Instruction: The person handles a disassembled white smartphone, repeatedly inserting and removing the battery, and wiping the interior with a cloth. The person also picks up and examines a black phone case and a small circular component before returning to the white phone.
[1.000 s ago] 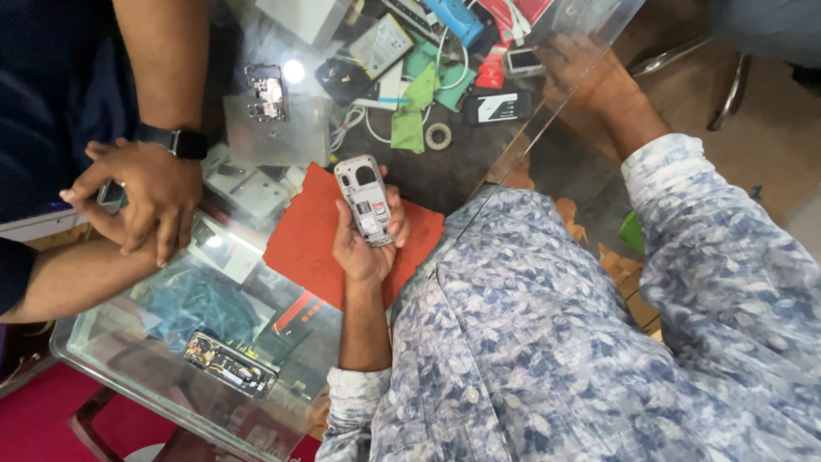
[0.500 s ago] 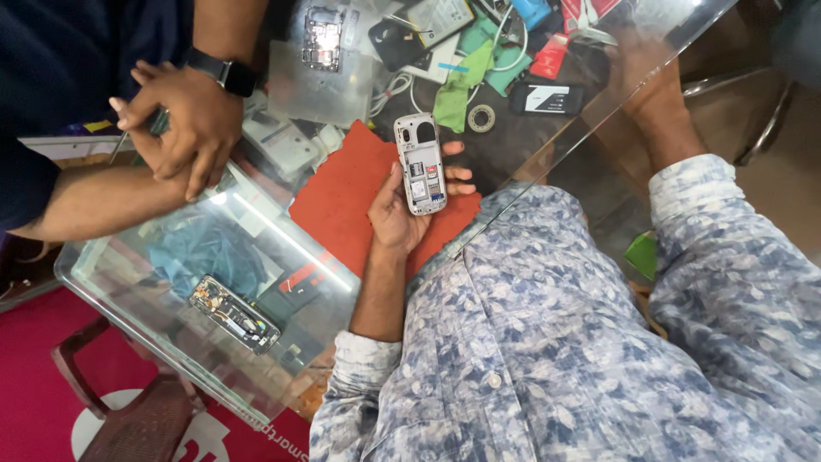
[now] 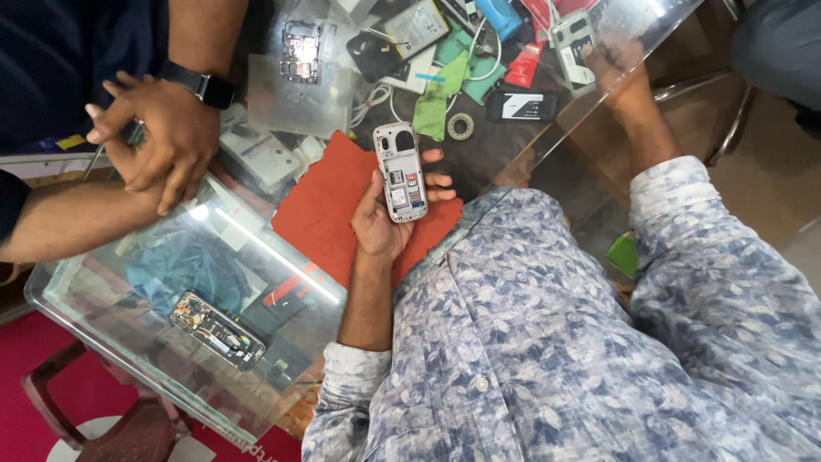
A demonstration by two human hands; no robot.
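Left hand (image 3: 386, 224): palm hidden behind the opened phone (image 3: 402, 171); only fingers (image 3: 436, 177) and thumb edge show past its sides. Small parts inside the phone's open back too small to identify.

Right hand (image 3: 617, 62): blurred, seen partly through the glass tabletop (image 3: 256, 257) edge; it touches a pale device (image 3: 575, 38), whether it grips it cannot be told.

Other person's hands (image 3: 158, 137): clasped over a dark object, mostly covered, kind not discernible. Their arms are cut by the left and top edges.

Clutter at top edge cropped. Items under the glass washed out by reflections.
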